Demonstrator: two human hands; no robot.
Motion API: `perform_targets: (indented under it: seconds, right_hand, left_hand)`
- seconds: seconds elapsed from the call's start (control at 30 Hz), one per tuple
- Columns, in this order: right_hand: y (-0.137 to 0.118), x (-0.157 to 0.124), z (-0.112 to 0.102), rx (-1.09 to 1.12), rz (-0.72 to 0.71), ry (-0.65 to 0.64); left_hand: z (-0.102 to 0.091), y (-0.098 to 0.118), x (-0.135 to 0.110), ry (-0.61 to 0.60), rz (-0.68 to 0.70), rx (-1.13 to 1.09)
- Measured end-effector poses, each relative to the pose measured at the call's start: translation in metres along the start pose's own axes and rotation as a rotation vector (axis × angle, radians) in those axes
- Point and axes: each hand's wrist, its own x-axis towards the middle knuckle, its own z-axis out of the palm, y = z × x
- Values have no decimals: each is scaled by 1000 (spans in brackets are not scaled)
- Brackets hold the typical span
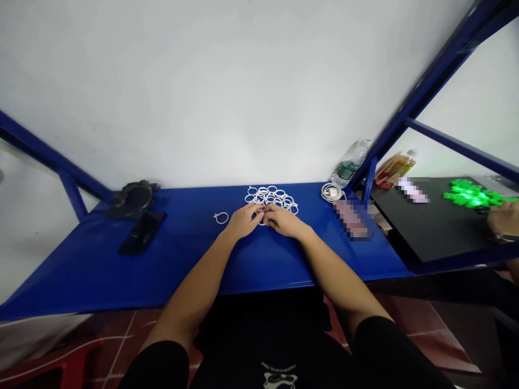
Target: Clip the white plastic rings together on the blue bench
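Note:
A pile of several white plastic rings [272,196] lies on the blue table [170,259] near the wall. My left hand [243,220] and my right hand [283,220] meet at the near edge of the pile, fingers curled and pinched together over one white ring. The ring between the fingertips is mostly hidden. A single white ring [221,218] lies apart on the table, just left of my left hand.
A black phone [141,232] and a dark crumpled item [132,199] lie at the left. A coiled white cable with charger [332,192], a water bottle [348,162] and a drink bottle [395,168] stand at the right. Another person's hand [503,219] works by green pieces [470,194] on a black table.

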Motion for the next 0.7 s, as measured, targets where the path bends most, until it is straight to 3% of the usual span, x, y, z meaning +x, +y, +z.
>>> perform_targets:
  seconds: [0.17, 0.4, 0.6, 0.7]
  right_hand:
    - [-7, 1, -3, -3, -48, 163]
    - [-11, 4, 0, -6, -16, 173]
    - [-12, 6, 3, 42, 221, 270]
    - [-10, 8, 6, 47, 240, 239]
  left_hand:
    - [-7, -7, 4, 25, 5, -22]
    - [-4, -17, 5, -47, -9, -10]
    - [-9, -7, 3, 102, 20, 3]
    - [-14, 0, 2, 145, 55, -24]
